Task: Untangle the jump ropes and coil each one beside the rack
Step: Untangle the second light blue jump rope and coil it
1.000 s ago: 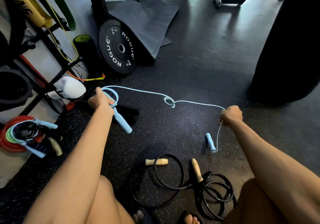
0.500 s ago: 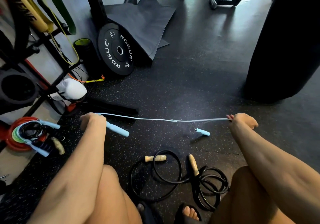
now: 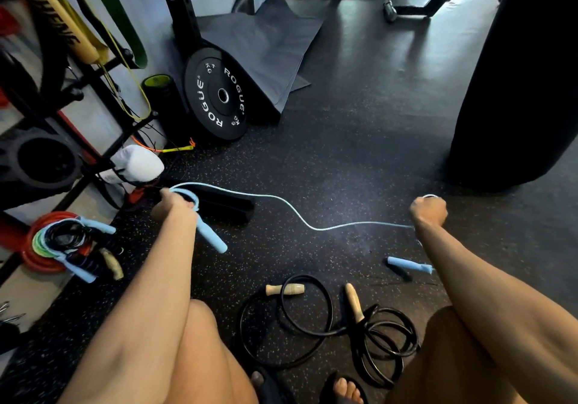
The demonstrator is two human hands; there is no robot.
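My left hand (image 3: 175,208) grips a small coil of the light blue jump rope (image 3: 281,205) together with one blue handle (image 3: 211,236), which points down and right. The cord sags across the floor to my right hand (image 3: 428,211), which is fisted around it. The second blue handle (image 3: 409,264) hangs below my right forearm, just above the floor. A black jump rope (image 3: 328,328) with two wooden handles lies in loose loops between my knees. The storage rack (image 3: 78,90) stands at the left.
Coiled ropes and coloured rings (image 3: 62,247) lie at the rack's foot. A black Rogue weight plate (image 3: 219,97) leans on a post, with folded mats (image 3: 259,47) behind. A black punching bag (image 3: 519,69) hangs at the right. A black block (image 3: 225,205) lies beyond my left hand.
The taut blue cord has gone slack and now sags between my hands. My left hand has gathered another loop, and the free handle has swung down under my right forearm.
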